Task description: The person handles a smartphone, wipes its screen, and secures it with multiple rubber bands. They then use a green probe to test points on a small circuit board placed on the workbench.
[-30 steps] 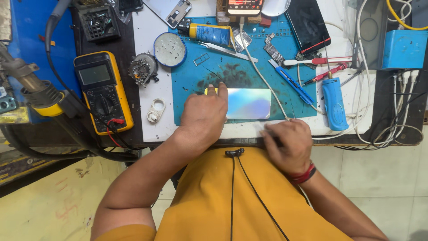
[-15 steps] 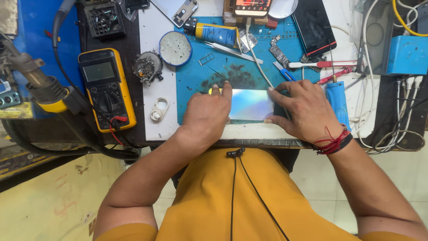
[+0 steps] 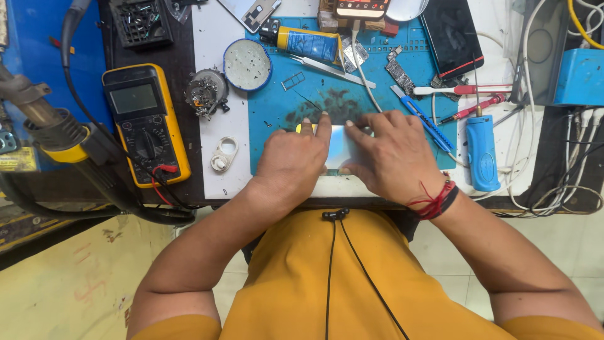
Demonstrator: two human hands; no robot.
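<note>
Two hands at the near edge of the worktop (image 3: 220, 107), both pressed flat on a pale reflective phone panel (image 3: 336, 151) lying on the blue repair mat (image 3: 277, 119). Left hand (image 3: 292, 160) laid over the panel's left end, fingers extended forward, index fingertip at the panel's far edge; not clenched, nothing gripped. Right hand (image 3: 393, 151) spread over the panel's right end, fingers pointing left toward the left hand, palm down, resting on the panel rather than closing around it. Red thread band (image 3: 434, 200) on the right wrist.

Just left of the mat: small white ring-shaped part (image 3: 223, 154). Further left, on the dark strip: yellow multimeter (image 3: 146, 123) with a red lead plugged in. Right of the mat: blue cylindrical tool (image 3: 482, 151), upright along the worktop's depth.

Beyond the hands: blue-handled knife (image 3: 425, 116), tweezers (image 3: 333, 69), round tin (image 3: 247, 64), yellow-and-blue tube (image 3: 308, 43). At the far edge: dark phone (image 3: 454, 34) lying face up.
</note>
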